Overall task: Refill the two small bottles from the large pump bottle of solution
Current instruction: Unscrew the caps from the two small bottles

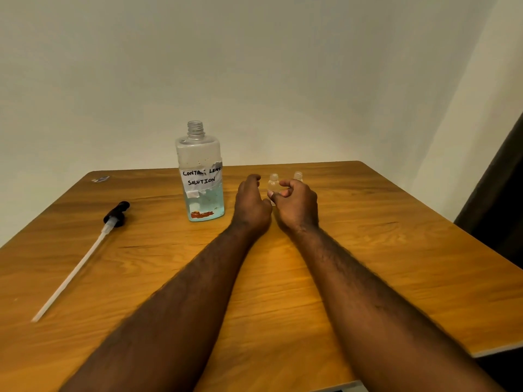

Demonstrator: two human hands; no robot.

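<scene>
- Head view: the desk [396, 250] is wood-grained, and both bare forearms reach forward across it, with the hands close together near the middle.
- Left hand [252, 205]: released. The fingers are loosely curled and hold nothing, and the fingertips stop just short of the near small bottle [273, 183].
- Right hand [297, 205]: grasping the near small bottle. The thumb lies across the front of its lower body and the forefinger is curled against its side. The other fingers are folded in.
- Near small bottle: clear, uncapped and upright, between the two hands, with its neck showing above the right thumb.
- Far small bottle [298, 175]: clear, uncapped and upright, just behind the right hand's knuckles. Only its neck and shoulder show, and contact with the hand cannot be determined.
- Large bottle [201, 176]: upright on the desk just left of the left hand and apart from it. Its threaded neck is open, pale blue liquid fills the lower part, and a taped label [201, 178] is handwritten "CONTACT LENS SOLUTION".
- Pump head [116, 214]: black, lying on its side on the desk well to the left of the left hand. Its white dip tube [70, 274] runs towards the near left edge.
</scene>
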